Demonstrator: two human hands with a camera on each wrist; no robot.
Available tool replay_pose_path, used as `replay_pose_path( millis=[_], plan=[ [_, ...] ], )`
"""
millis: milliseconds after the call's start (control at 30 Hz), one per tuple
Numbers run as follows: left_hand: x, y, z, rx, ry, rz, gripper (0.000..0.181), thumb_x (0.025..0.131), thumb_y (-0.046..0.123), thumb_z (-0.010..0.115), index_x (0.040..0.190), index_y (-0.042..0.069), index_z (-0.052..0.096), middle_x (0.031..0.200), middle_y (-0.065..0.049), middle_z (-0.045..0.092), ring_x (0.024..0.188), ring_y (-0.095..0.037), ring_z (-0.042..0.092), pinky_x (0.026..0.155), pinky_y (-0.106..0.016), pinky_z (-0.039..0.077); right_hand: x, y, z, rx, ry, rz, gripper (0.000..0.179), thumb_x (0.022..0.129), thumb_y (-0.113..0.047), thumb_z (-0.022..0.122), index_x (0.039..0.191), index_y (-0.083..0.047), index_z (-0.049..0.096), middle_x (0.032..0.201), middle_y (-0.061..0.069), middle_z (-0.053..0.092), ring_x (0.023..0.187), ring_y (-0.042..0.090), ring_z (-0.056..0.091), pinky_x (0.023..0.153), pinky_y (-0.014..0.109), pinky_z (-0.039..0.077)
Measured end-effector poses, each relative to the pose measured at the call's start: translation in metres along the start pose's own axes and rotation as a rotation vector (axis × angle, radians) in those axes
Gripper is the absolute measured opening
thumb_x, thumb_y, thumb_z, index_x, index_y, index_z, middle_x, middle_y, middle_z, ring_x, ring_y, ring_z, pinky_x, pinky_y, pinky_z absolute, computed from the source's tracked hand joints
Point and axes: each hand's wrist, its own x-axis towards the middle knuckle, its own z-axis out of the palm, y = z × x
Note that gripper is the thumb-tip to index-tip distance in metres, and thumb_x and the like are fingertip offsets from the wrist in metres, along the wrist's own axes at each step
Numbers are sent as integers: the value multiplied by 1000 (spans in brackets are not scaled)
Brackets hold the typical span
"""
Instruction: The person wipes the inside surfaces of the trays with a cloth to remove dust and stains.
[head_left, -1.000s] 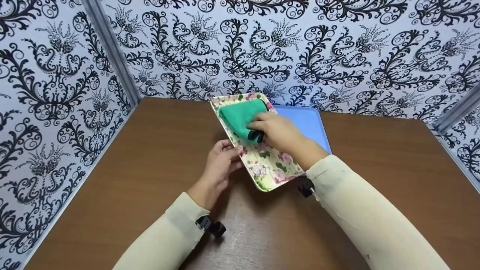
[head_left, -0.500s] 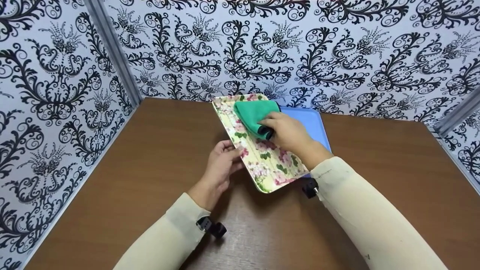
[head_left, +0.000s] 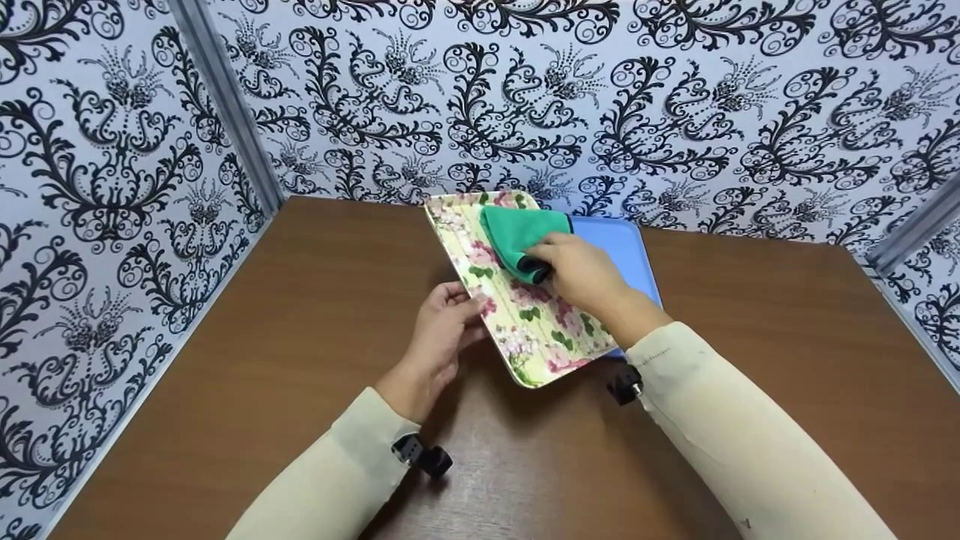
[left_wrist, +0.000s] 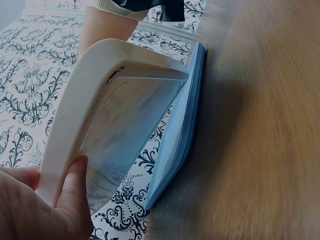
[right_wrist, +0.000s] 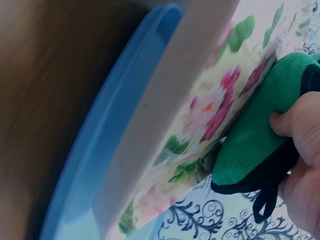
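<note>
A cream tray with pink flowers [head_left: 517,322] is held tilted above the table. My left hand [head_left: 442,330] grips its left edge, and in the left wrist view the thumb [left_wrist: 75,180] lies on the pale underside. My right hand [head_left: 589,277] holds a folded green cloth with black edging [head_left: 517,229] against the tray's flowered face, near its upper right part. The right wrist view shows the fingers pinching the cloth [right_wrist: 260,125], with a black loop hanging from it.
Behind the flowered tray lies a blue tray [head_left: 622,255] on the brown wooden table [head_left: 337,285], partly hidden. Its raised rim shows in the left wrist view, close to the flowered tray. Patterned walls [head_left: 375,90] stand at the back and sides.
My right hand and the cloth have moved right across the tray's face, from its left side toward the right edge. The left hand keeps its grip, and the tray has hardly moved.
</note>
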Motion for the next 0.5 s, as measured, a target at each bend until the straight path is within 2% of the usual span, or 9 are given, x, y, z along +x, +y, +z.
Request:
replay_pose_path(
  millis=[200, 333, 500],
  plan=[
    [-1, 1, -2, 1, 4, 11, 23, 99, 1, 63, 120, -1, 54, 105, -8, 65, 83, -15, 69, 72, -30, 62, 2, -15, -2, -9, -2, -23, 52, 88, 8, 67, 135, -14, 69, 132, 12, 67, 123, 34, 64, 105, 50, 54],
    [1, 1, -2, 9, 14, 8, 21, 98, 0, 63, 118, 0, 54, 100, -5, 65, 83, -15, 68, 71, -30, 62, 3, -27, -1, -20, -11, -45, 54, 86, 0, 77, 136, -16, 68, 132, 10, 67, 122, 33, 64, 103, 49, 56],
    [1, 2, -1, 17, 28, 11, 21, 98, -1, 64, 116, 1, 55, 98, -4, 65, 81, -14, 68, 70, -30, 61, 3, -38, 0, -43, 20, -103, 52, 84, 1, 79, 133, -16, 70, 127, 9, 69, 118, 31, 65, 101, 46, 57]
  ],
)
